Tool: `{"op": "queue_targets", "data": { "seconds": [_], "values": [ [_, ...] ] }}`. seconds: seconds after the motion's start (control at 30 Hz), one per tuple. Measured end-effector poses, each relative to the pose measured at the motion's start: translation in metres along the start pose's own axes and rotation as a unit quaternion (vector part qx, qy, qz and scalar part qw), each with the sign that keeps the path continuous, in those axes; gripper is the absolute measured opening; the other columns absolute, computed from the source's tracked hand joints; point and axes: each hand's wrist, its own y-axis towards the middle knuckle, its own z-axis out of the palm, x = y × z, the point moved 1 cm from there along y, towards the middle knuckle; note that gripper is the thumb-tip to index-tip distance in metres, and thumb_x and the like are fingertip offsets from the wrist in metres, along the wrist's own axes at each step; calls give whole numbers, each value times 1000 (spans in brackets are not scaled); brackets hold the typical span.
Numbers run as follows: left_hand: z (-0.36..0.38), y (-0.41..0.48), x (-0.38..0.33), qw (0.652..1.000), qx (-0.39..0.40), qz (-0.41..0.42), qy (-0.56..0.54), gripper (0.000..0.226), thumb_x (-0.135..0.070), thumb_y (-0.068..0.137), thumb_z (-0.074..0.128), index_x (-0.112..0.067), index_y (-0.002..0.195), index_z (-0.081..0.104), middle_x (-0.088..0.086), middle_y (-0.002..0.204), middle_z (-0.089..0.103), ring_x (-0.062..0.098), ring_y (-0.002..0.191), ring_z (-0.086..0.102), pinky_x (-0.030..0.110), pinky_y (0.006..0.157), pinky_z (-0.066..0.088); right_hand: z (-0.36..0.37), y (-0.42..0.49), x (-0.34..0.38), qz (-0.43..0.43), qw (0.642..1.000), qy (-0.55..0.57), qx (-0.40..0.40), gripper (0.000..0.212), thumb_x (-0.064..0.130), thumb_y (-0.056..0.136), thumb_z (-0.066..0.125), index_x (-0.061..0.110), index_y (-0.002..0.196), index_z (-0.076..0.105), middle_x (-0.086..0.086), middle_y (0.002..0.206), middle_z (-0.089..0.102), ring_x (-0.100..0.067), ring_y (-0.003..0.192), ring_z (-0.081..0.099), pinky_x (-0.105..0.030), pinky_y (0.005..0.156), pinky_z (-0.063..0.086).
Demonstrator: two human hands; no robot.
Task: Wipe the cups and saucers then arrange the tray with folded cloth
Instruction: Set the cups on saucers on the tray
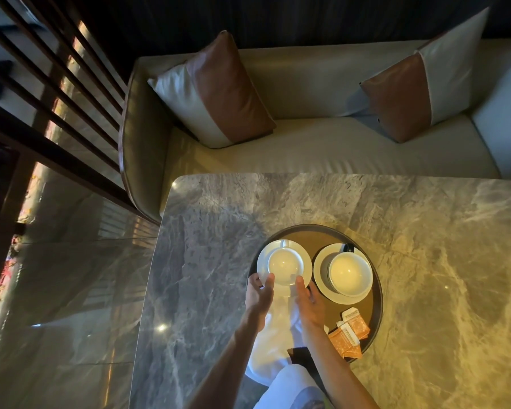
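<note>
On the tray [315, 237], left hand [258, 294] and right hand [309, 306] fingers pinch the glossy white saucer [262, 260].

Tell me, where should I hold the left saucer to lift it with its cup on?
Hold the left saucer by its bare rim, at its left and right sides, coming from the near side. The rim sticks out wide and flat all round the cup, so keep it level.
</note>
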Motion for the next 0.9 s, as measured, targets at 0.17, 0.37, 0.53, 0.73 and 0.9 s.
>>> {"op": "queue_targets", "data": {
  "seconds": [0.17, 0.37, 0.53, 0.73, 0.9],
  "values": [
    [-2, 0, -1, 1000, 14, 9, 6, 45, -40, 93, 55, -2, 118, 55, 16, 98, 58, 18, 85, 54, 23, 62, 44, 0, 0, -1, 2, 1000, 8, -3, 48, 48, 87, 65, 29, 130, 57, -5, 133, 62, -30, 125, 54, -53, 112, 38],
    [0, 3, 0, 1000, 4, 4, 5, 50, -42, 90, 55, -2, 121, 54, 21, 102, 59, 29, 91, 59, 33, 66, 53, 1, 3, -1, 9, 1000, 18, -9, 52, 47, 87, 65, 27, 135, 55, -6, 137, 59, -31, 128, 52, -53, 112, 37],
    [1, 4, 1, 1000, -2, -11, 18, 42, -35, 96, 54, -3, 124, 52, 28, 122, 58, 41, 114, 57, 48, 89, 55, 0, 7, -4, 9, 1000, 17, -10, 53, 51, 86, 65, 29, 133, 57, -5, 135, 61, -31, 127, 53, -56, 112, 37],
    [1, 2, -2, 1000, 3, -14, 9, 43, -33, 96, 54, -2, 125, 51, 30, 122, 57, 43, 115, 56, 51, 94, 53, 0, 11, -7, 3, 1000, 14, 4, 48, 53, 84, 65, 35, 128, 57, -4, 133, 61, -30, 127, 53, -57, 111, 37],
    [0, -4, -3, 999, 23, -4, -28, 54, -39, 90, 58, -1, 128, 51, 31, 124, 57, 43, 116, 56, 52, 95, 52, -1, 13, -6, -17, 1000, -11, 3, 52, 53, 88, 61, 32, 135, 53, 0, 129, 61, -28, 125, 54, -55, 111, 38]
  ]
}}
